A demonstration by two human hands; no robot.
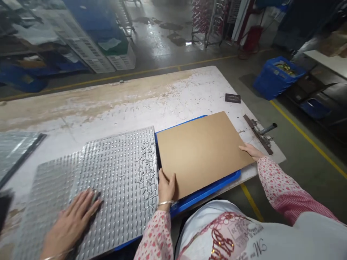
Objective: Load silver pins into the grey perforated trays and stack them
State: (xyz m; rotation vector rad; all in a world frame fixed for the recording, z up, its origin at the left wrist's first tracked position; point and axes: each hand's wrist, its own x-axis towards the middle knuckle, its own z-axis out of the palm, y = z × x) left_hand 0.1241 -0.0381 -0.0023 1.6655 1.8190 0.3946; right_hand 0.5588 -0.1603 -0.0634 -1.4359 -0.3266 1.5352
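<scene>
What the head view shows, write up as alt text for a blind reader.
A person's left hand and right hand hold a brown cardboard sheet by opposite edges over a blue tray on a worn white table. Beside it, another person's hand spreads over a dimpled silvery sheet.

The cardboard (202, 151) is brown (quite plain), the tray (217, 187) blue, the sheet (115, 169) dimpled silver.
</scene>
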